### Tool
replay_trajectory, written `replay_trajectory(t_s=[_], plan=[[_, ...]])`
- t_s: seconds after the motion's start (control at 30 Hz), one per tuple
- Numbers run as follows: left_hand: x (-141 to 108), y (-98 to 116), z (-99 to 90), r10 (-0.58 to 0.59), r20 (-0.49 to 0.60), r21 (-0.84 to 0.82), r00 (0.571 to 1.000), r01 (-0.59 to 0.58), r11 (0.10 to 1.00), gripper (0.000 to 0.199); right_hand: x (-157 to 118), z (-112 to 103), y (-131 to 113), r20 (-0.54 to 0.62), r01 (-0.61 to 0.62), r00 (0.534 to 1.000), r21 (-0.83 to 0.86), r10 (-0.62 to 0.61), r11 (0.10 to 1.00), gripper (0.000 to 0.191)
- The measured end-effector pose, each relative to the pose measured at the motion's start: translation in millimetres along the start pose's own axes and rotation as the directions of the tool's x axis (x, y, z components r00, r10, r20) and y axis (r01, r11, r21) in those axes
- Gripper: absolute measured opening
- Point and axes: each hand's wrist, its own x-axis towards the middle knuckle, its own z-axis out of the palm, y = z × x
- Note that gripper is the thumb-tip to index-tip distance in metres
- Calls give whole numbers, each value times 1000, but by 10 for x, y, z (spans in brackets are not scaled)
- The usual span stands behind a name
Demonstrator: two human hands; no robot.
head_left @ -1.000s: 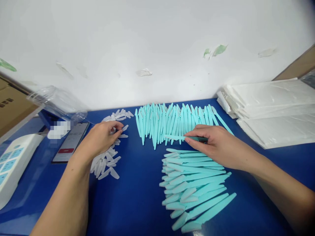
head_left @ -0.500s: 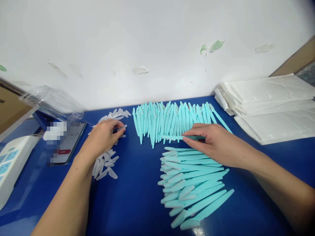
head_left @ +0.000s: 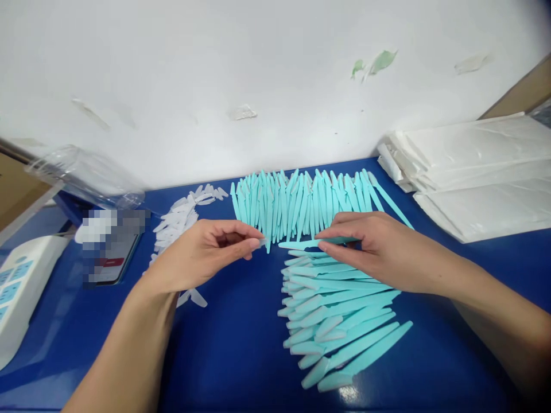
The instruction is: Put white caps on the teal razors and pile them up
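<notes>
My left hand (head_left: 215, 252) pinches a small translucent cap (head_left: 262, 242) between thumb and forefinger, near the middle of the blue table. Facing it, my right hand (head_left: 365, 246) grips a turquoise stick (head_left: 297, 245) whose free end points left toward the cap; a gap separates the two. Below my right hand lies a pile of turquoise sticks with pale covers on their left ends (head_left: 314, 315). Behind both hands a row of upright-pointing turquoise sticks (head_left: 284, 201) runs along the wall. Loose translucent caps (head_left: 176, 221) are heaped left of centre, partly behind my left hand.
A phone (head_left: 116, 258), partly blurred out, lies at the left beside a white power strip (head_left: 26, 292). A clear plastic container (head_left: 86, 175) stands behind them. White plastic packages (head_left: 486, 201) are stacked at the back right, and a white wall rises behind the table.
My left hand has moved right from the heap of caps with one cap in its fingers. My right hand still holds the stick in nearly the same place. The view has shifted slightly.
</notes>
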Motion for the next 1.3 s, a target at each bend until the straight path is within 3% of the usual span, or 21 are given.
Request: replay_trajectory(t_s=[0.17, 0.53, 0.87, 0.97, 1.17, 1.3], plan=[[55, -29, 126, -39, 103, -9, 994, 40, 999, 31, -11, -6, 0, 63, -11, 998, 17, 10, 1000, 48], [55, -54, 155, -28, 111, 65, 993, 21, 998, 35, -16, -2, -13, 68, 4, 998, 38, -7, 999, 46], [90, 45, 423, 27, 171, -90, 985, -12, 996, 24, -38, 33, -36, 49, 137, 989, -10, -136, 991, 40], [51, 49, 430, 38, 139, -84, 989, -27, 996, 23, -44, 30, -35, 52, 125, 991, 1, -125, 992, 38], [2, 39, 281, 225, 24, 31, 974, -226, 974, 15, -25, -38, -5, 66, 107, 992, 43, -110, 993, 39], [8, 5, 132, 135, -135, 53, 982, -129, 990, 25, -34, -92, 60, 21, 56, 998, 18, -56, 998, 43]])
